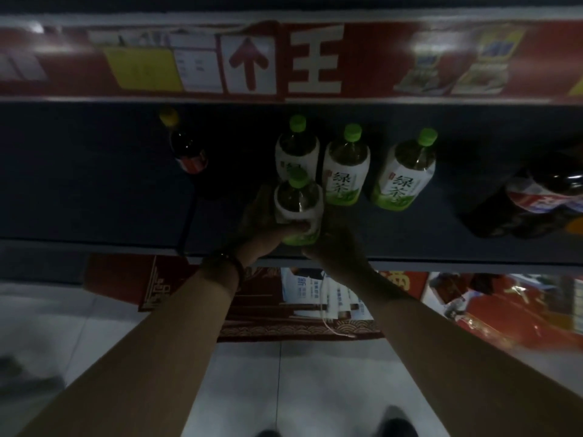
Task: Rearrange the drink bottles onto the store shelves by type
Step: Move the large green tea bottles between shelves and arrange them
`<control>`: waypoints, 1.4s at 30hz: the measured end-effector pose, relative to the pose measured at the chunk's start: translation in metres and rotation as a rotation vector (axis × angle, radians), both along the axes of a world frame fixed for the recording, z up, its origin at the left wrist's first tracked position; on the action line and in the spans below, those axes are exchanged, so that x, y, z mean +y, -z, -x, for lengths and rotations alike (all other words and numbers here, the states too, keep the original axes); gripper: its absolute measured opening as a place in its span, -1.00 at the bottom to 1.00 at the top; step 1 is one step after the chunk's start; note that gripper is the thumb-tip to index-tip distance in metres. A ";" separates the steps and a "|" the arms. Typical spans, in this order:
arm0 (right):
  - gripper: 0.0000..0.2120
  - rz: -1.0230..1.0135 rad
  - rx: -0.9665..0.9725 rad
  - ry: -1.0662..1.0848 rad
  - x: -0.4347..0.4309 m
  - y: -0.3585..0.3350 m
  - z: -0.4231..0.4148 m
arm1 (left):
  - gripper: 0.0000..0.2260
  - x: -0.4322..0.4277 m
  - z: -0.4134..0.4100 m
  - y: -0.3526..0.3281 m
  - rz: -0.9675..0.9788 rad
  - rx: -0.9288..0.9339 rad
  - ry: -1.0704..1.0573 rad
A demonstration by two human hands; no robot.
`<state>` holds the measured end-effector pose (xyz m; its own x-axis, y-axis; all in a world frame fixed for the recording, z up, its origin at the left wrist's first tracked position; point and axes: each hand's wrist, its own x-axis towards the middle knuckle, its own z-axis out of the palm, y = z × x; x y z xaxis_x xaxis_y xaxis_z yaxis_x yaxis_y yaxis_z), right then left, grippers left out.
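Green-tea btl (full, prob. heavy, slick) is gripped low by L hand, best held round the body; hold of R hand can't be told.

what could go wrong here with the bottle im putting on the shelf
1. The held green tea bottle is near the front edge of the shelf; released early, it may tip off.
2. Pushed back, it might knock the green tea bottle behind it, which stands very close.
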<state>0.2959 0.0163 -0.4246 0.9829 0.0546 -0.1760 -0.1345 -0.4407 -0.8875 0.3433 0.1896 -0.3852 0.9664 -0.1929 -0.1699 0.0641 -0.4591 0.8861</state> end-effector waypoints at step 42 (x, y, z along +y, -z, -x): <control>-0.82 0.213 -0.454 0.169 -0.348 -0.627 0.241 | -0.62 -0.325 0.206 -0.569 0.620 0.009 0.223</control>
